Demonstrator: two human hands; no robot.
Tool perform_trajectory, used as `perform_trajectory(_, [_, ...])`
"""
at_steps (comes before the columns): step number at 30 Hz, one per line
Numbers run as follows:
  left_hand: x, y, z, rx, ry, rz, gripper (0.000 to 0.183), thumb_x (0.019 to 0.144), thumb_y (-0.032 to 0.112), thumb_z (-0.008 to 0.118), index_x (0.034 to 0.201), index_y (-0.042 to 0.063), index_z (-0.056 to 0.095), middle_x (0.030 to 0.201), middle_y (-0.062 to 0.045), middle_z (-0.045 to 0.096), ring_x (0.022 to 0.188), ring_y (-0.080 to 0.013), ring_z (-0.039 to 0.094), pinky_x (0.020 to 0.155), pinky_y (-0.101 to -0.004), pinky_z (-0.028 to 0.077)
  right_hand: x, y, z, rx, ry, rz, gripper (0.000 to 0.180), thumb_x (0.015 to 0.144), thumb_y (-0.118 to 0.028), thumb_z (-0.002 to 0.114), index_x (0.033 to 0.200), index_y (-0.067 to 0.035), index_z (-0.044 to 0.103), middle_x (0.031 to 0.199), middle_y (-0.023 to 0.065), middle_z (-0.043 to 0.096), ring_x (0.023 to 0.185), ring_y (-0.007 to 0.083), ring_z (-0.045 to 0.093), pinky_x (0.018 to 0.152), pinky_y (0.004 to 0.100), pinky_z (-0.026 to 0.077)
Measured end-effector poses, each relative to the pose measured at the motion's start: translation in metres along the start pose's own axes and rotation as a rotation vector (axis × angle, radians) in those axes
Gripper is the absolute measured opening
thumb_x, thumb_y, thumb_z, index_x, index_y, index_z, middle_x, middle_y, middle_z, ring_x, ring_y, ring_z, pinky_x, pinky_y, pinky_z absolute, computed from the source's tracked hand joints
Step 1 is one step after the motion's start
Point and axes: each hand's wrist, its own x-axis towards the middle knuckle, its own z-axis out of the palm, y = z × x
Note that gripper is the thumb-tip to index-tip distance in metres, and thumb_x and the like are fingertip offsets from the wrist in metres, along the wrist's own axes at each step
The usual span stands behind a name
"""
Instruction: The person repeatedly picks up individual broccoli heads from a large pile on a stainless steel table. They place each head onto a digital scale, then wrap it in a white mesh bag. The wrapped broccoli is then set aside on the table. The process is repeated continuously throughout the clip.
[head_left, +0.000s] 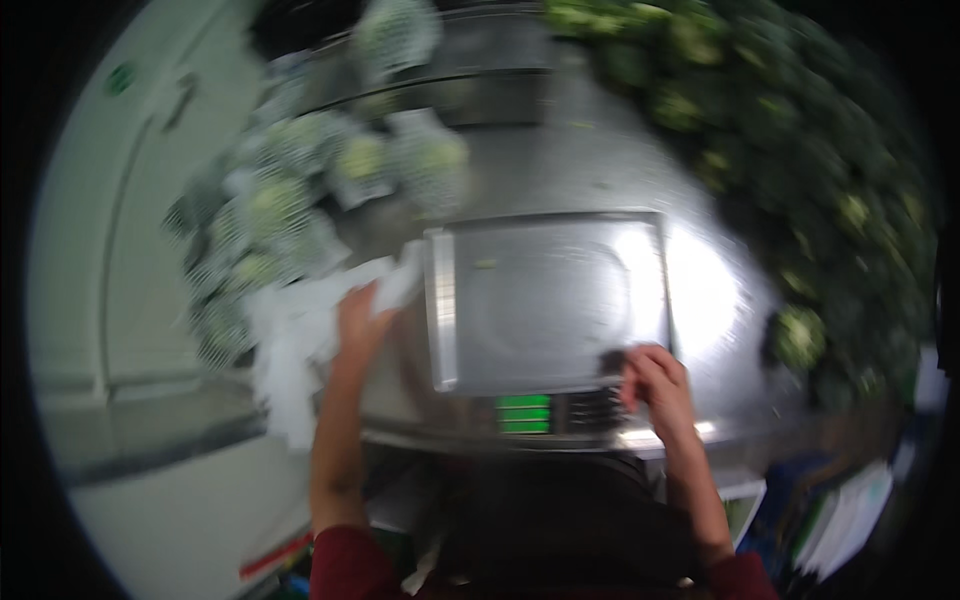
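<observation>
My left hand (362, 319) is at a heap of white foam net sleeves (289, 322), its fingers closed around one white foam sleeve (401, 277). Over the lower right corner of a metal weighing scale's platform (540, 300) is my right hand (655, 379), fingers curled; blur hides whether it holds anything. The scale's green display (524, 414) and keypad lie along its near edge. A small green scrap rests on the platform. Beyond my left hand lie several pale green vegetable heads in foam nets (277, 206).
A large pile of broccoli heads (810, 187) covers the steel table's (592, 165) right side. One netted head (397, 34) lies at the far edge by a metal ledge. At left is a pale door (165, 187); papers or folders (844, 517) stand at lower right.
</observation>
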Motion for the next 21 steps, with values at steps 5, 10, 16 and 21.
perform_trajectory(5, [-0.016, 0.012, 0.011, -0.100, 0.146, -0.078, 0.040, 0.070, 0.005, 0.068, 0.108, 0.000, 0.059, 0.101, -0.018, 0.060, 0.096, -0.0365, 0.056, 0.087, -0.0416, 0.043, -0.014, -0.042, -0.104, -1.175, 0.805, -0.710, 0.031, 0.079, -0.008, 0.067, 0.108, -0.006, 0.056, 0.101, 0.0158, 0.060, 0.095, 0.0314, 0.059, 0.080, 0.0356, 0.049])
perform_trajectory(10, [-0.010, 0.009, -0.023, -0.551, 0.091, -0.439, 0.030, 0.075, 0.004, 0.071, 0.100, -0.001, 0.055, 0.091, -0.008, 0.059, 0.085, -0.0183, 0.056, 0.078, -0.0292, 0.045, -0.023, -0.040, -0.277, -1.620, 1.255, -0.259, 0.085, 0.062, -0.021, 0.082, 0.135, -0.013, 0.038, 0.143, 0.0196, 0.025, 0.132, 0.0389, 0.026, 0.096, 0.0543, 0.035])
perform_trajectory(16, [-0.016, 0.027, -0.055, -1.138, 0.216, -0.777, 0.036, 0.084, 0.011, 0.067, 0.112, -0.002, 0.051, 0.096, -0.005, 0.060, 0.084, -0.0127, 0.056, 0.076, -0.0248, 0.045, -0.019, -0.014, -0.366, -0.866, 1.145, -0.487, 0.074, 0.061, -0.028, 0.084, 0.120, 0.001, 0.050, 0.111, 0.0190, 0.055, 0.096, 0.0316, 0.058, 0.078, 0.0410, 0.052])
perform_trajectory(21, [-0.022, 0.136, -0.119, -1.312, 0.155, -0.743, 0.030, 0.084, 0.013, 0.061, 0.112, 0.008, 0.050, 0.084, -0.004, 0.061, 0.054, -0.0098, 0.054, 0.042, -0.0224, 0.044, -0.037, -0.022, -0.196, -0.621, 0.486, -0.788, 0.080, 0.062, -0.015, 0.083, 0.130, -0.003, 0.043, 0.125, 0.0146, 0.046, 0.107, 0.0233, 0.055, 0.080, 0.0331, 0.054])
